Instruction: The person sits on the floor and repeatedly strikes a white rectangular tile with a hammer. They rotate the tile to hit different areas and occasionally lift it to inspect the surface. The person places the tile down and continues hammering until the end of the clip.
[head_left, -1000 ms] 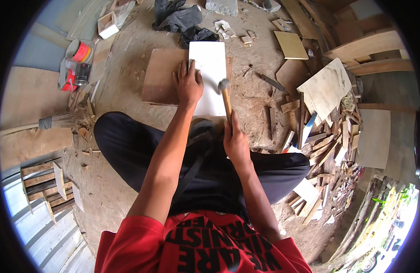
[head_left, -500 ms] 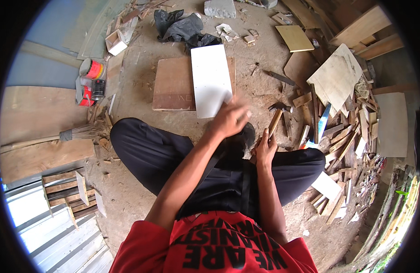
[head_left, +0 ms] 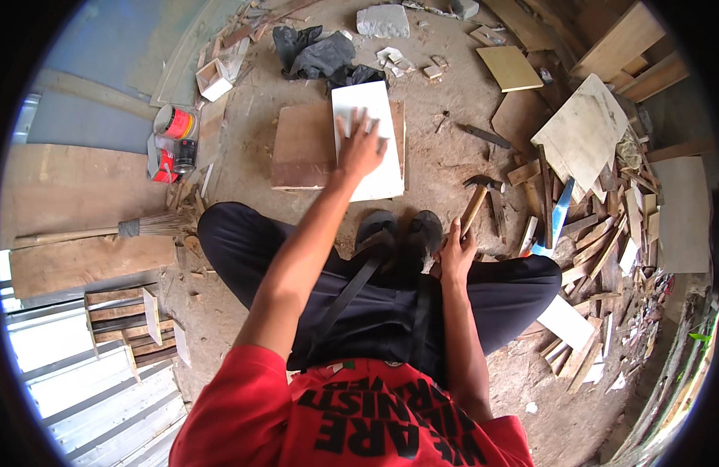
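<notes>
A white rectangular board lies on a brown wooden slab on the dirt floor ahead of my crossed legs. My left hand rests flat on the white board, fingers spread. My right hand grips the wooden handle of a hammer beside my right knee; its metal head points away from me, low over the ground. Black sandals sit just left of that hand.
Paint cans stand at the left, a broom lies below them. Wood offcuts and boards pile up on the right. A black cloth and a grey stone block lie at the back.
My left hand moved back onto the white board after lifting off it. My right hand carried the hammer down from over the board to beside my right knee.
</notes>
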### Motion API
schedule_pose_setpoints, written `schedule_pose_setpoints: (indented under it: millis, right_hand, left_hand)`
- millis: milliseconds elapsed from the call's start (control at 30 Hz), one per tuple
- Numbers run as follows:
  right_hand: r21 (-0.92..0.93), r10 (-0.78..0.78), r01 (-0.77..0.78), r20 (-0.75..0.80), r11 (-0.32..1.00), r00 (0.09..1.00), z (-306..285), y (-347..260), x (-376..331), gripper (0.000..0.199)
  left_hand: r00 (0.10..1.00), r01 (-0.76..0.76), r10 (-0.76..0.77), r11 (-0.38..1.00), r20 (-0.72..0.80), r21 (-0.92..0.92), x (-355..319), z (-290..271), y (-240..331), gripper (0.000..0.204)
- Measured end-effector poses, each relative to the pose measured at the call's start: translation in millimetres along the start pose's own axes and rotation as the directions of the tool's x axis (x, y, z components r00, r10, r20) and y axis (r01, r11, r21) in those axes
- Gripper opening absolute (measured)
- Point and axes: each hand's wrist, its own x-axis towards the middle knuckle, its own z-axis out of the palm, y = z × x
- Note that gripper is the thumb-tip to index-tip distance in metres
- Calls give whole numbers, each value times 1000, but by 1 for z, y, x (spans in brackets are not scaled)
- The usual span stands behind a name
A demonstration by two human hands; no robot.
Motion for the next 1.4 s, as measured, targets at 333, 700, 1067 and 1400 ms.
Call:
schedule_pose_setpoints:
  millis: [333,700,1067,1400]
  right_hand:
    - [-86,-1,1,-4,996,1000,-4,2,0,33]
    - [-184,-12,0,-66,983,998,-9,2,-6,39]
    - [-484,-311,495,412,722,856,36,-23,-42,40]
    - [-527,-311,610,549,592,776,56,-35,-22,49]
  left_hand:
    - [839,-412,358,910,410,49,55,-39,-4,65]
    - [970,243,-243,970,11,-4,-13,-3,-42,57]
    - [895,430,-434,901,-100,-59,-33,5,-37,56]
    - [907,420,-419,908,-47,3,-33,6,-37,66]
